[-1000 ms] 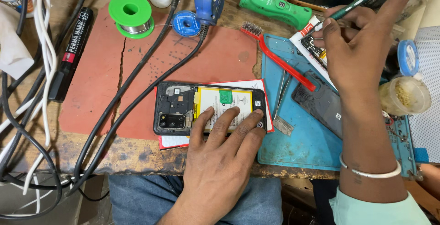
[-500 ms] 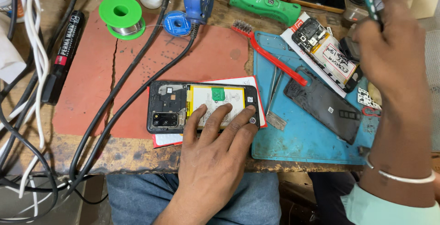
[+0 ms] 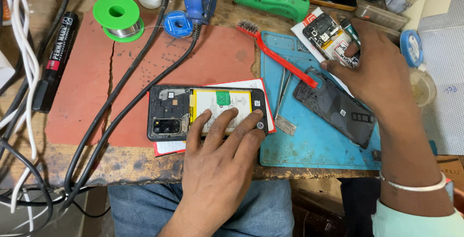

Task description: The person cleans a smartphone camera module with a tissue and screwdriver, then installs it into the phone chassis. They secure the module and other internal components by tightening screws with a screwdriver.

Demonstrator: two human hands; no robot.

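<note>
While left hand [image 3: 217, 164] stays on phone [image 3: 205, 112], right hand [image 3: 374, 72] has lowered.

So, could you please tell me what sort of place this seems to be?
Most likely a phone repair bench: an opened phone with its battery bared lies under the left hand, beside a solder spool and a blue work mat.

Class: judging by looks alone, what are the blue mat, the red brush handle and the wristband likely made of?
Blue mat: probably matte silicone or rubber, with moulded recesses. Brush handle: glossy red plastic, by its sheen. Wristband: pale and smooth; metal or plastic, unclear.
</note>
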